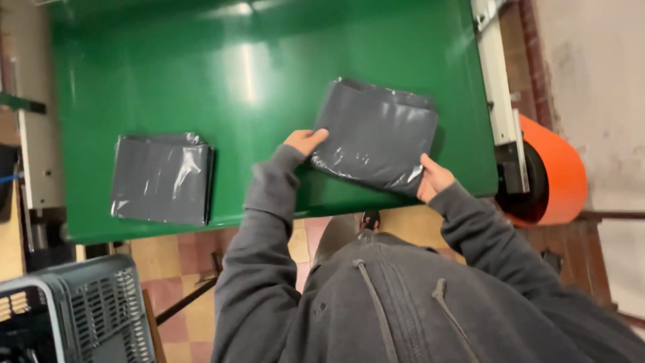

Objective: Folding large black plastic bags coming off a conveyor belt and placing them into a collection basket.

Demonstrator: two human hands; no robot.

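At the lower left of the frame stands a grey slatted crate (pixel 87 309) on the tiled floor (pixel 178 289). Above it, on the left part of the green bench (pixel 201 60), lies a stack of grey bags (pixel 161 178), flat and square to the near edge, well apart from both hands.

At mid-frame the left hand (pixel 304 141) comes out of a grey sleeve (pixel 259 228) and rests at the left edge of a second grey bag (pixel 376 134), its thumb laid on top of the plastic and the other fingers hidden beneath, so it is closed on that edge. This bag is tilted, with its near corner lifted off the bench near the front edge, right of centre.

The right hand (pixel 433 178) grips the bag's lower right corner, thumb on top, fingers under.

At the right of the frame, past the bench's end, a white rail (pixel 497 87) runs down to an orange roll (pixel 557 171) beside a pale wall (pixel 598 81).
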